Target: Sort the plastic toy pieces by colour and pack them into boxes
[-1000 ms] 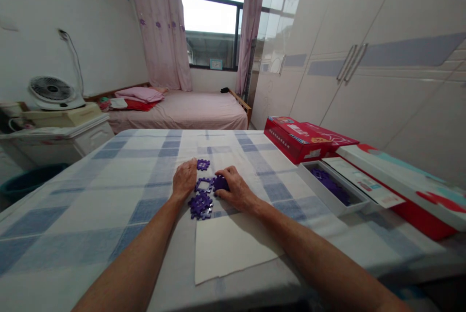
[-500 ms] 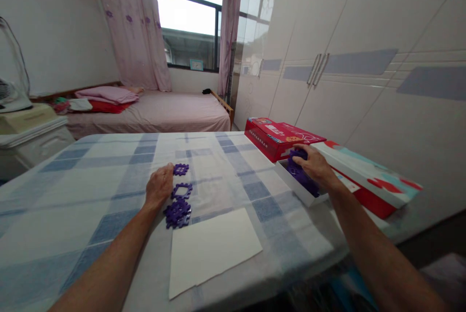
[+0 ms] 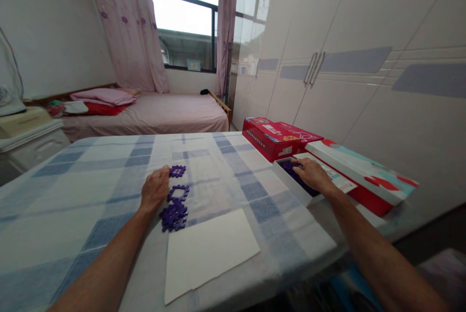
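Note:
My left hand (image 3: pixel 155 188) rests on the checked tablecloth (image 3: pixel 91 190), fingers curled, beside three groups of purple puzzle pieces: a small one (image 3: pixel 177 171), a square frame piece (image 3: pixel 178 192) and a clustered pile (image 3: pixel 174 216). The hand touches or nearly touches the frame piece. My right hand (image 3: pixel 311 174) reaches into a shallow white box (image 3: pixel 291 187) that holds more purple pieces (image 3: pixel 291 167). Its fingers are bent down among them; whether they grip one is hidden.
A white sheet (image 3: pixel 207 251) lies near the table's front edge. A red box (image 3: pixel 273 137) and a long white-and-red lid (image 3: pixel 360 171) stand at the right. A bed (image 3: pixel 153 113) sits behind the table, white wardrobes (image 3: pixel 345 74) to the right.
My right hand left the pieces by the left hand and went right into the white box, sinking lower among its pieces. The view swung right. The left hand stayed put.

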A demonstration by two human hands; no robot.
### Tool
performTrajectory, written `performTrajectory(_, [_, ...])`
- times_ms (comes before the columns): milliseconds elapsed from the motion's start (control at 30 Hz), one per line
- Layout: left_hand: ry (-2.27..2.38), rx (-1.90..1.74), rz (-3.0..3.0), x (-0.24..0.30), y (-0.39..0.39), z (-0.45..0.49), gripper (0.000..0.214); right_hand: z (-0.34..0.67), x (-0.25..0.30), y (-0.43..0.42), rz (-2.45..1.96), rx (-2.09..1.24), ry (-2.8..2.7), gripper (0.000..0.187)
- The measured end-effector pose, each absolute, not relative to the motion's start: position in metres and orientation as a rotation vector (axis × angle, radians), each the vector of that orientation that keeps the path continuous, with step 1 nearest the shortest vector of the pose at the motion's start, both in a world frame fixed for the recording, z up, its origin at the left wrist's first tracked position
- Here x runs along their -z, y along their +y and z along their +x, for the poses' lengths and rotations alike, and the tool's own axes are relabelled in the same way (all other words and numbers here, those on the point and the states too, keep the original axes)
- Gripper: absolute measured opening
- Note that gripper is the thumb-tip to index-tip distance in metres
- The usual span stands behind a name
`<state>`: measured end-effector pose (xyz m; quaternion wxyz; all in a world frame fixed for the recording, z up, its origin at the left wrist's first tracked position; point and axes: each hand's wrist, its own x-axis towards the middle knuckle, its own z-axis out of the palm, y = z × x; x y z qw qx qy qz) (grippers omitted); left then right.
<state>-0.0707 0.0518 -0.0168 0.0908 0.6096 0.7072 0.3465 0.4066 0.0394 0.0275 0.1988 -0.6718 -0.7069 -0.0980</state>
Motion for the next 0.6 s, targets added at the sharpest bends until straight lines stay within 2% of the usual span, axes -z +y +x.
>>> performTrajectory(233, [2.1,-1.045,1.839,0.021,0.054,-0.073,0.057,0.393,-0.026,0.043,-1.777,0.108,-2.144,0.032])
performTrajectory(433, [2.132,-1.023,1.822,0.023,0.056,-0.073,0.058,0.398,-0.022,0.036,-1.837,0.197,-2.058,0.03])
performTrajectory(600, [2.153,-1.029,1.813,0.02,0.053,-0.07,0.055,0.371,-0.036,0.033,-1.708,0.285,-1.973,0.03])
